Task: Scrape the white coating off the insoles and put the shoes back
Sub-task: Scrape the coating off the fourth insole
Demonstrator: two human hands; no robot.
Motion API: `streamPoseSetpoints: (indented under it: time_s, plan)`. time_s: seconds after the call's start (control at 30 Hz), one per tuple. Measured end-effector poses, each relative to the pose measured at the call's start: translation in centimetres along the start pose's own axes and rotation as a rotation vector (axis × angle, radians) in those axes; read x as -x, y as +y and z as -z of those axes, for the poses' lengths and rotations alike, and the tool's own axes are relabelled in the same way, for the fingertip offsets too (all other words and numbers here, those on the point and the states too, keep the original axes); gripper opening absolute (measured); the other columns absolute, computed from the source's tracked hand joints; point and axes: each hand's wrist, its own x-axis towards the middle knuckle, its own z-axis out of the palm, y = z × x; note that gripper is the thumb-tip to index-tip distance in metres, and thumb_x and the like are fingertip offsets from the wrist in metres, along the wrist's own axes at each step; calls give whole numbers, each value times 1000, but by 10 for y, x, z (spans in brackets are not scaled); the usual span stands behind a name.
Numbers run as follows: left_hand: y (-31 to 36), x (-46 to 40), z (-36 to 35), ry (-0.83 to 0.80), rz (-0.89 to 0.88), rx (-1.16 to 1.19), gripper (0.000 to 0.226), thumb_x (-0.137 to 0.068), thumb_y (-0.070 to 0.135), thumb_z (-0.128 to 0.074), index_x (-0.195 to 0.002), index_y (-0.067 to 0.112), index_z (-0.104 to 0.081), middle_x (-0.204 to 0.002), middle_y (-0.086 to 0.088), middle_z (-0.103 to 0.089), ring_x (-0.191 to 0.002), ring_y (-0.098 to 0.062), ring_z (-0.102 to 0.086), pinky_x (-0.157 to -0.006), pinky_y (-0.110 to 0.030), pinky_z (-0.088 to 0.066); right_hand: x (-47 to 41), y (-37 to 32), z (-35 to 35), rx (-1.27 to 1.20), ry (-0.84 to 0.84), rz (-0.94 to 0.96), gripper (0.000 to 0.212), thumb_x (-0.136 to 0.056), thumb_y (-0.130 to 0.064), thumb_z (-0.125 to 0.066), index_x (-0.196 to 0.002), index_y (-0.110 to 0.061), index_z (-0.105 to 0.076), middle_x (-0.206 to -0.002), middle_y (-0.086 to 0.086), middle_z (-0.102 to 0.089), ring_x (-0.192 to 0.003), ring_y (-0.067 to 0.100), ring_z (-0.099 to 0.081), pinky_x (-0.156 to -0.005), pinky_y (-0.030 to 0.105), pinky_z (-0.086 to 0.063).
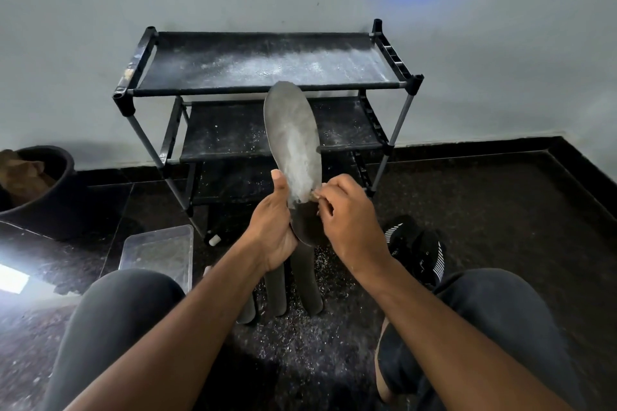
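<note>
My left hand (272,227) grips the heel end of a grey insole (290,140) and holds it upright in front of the rack. White coating covers the insole's middle and lower part; the heel below is dark. My right hand (345,213) has its fingers curled at the insole's right edge, fingertips against the white patch, pinching something small that I cannot make out. Three more dark insoles (305,280) lie on the floor beneath my hands. A black shoe with white stripes (417,250) sits on the floor to the right.
A black three-tier shoe rack (267,60), dusted with white flakes, stands against the pale wall. A clear plastic box (160,253) sits left of my knee, a dark pot (40,190) at far left. White scrapings litter the dark floor (334,327).
</note>
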Motion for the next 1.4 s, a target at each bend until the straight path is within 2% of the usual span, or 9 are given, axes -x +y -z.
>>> streamPoseSetpoints:
  time_s: [0.17, 0.43, 0.63, 0.77, 0.87, 0.97, 1.17, 1.3, 1.4]
  plan:
    - [6, -5, 7, 28, -4, 87, 82, -101, 66, -26, -140, 0, -53, -132, -20, -67, -126, -33, -64, -98, -43, -59, 9, -7, -7, -120, -224, -64, 12, -84, 0, -69, -94, -2, -76, -99, 9, -64, -96, 22, -65, -84, 30, -56]
    - [6, -1, 3, -14, 31, 72, 81, -102, 65, -23, -145, 1, -50, -135, -22, -66, -124, -31, -67, -97, -42, -60, 2, -3, -4, -76, -42, -64, 11, -92, -1, -65, -100, -2, -72, -100, 3, -59, -89, 13, -62, -82, 22, -56]
    - [11, -8, 11, 7, 54, 227, 87, -99, 71, -24, -121, -3, -63, -101, -14, -75, -90, -24, -75, -92, -38, -62, 15, -17, -2, -290, -242, -236, 8, -77, 0, -73, -83, -3, -76, -88, 3, -69, -79, 8, -66, -69, 11, -51]
    - [5, -8, 10, 13, 119, 115, 93, -96, 75, -24, -135, -1, -60, -109, -13, -72, -85, -23, -76, -64, -32, -63, 12, -24, 1, -442, -161, -206, 5, -80, 3, -76, -85, 0, -76, -88, 6, -70, -78, 7, -67, -71, 7, -52]
    - [6, -10, 8, 40, 83, 128, 89, -97, 73, -28, -145, 1, -52, -116, -14, -72, -100, -24, -74, -78, -35, -63, 10, -24, -5, -350, -121, -108, 11, -82, 2, -75, -91, -4, -77, -92, 3, -68, -85, 7, -65, -80, 8, -50]
    - [11, -13, 11, 42, 51, 264, 89, -98, 72, -29, -145, 0, -50, -108, -13, -71, -96, -23, -71, -89, -37, -62, 15, -20, -5, -312, -256, -89, 16, -78, 4, -71, -89, -4, -78, -90, 0, -66, -81, 5, -62, -76, 6, -47]
    - [2, -3, 0, 16, 96, 38, 79, -102, 66, -24, -134, 3, -61, -103, -12, -77, -85, -19, -77, -66, -28, -62, 5, -20, 1, -308, -103, -139, 11, -84, 3, -72, -91, -4, -77, -90, 2, -65, -75, 4, -62, -75, 3, -46]
    - [-5, 1, -6, -31, 132, 10, 77, -102, 64, -26, -133, 4, -63, -125, -17, -73, -115, -25, -72, -93, -35, -61, -1, -22, 2, -316, -33, -213, 13, -82, 1, -74, -93, -6, -77, -91, -1, -67, -75, -2, -62, -73, 2, -46]
    - [-1, -2, -2, -37, 144, 33, 80, -102, 66, -25, -130, 2, -64, -124, -18, -72, -111, -24, -73, -90, -33, -62, 2, -23, 7, -371, -196, -218, 15, -77, 3, -70, -85, -7, -78, -85, -1, -69, -74, 4, -64, -67, 6, -49]
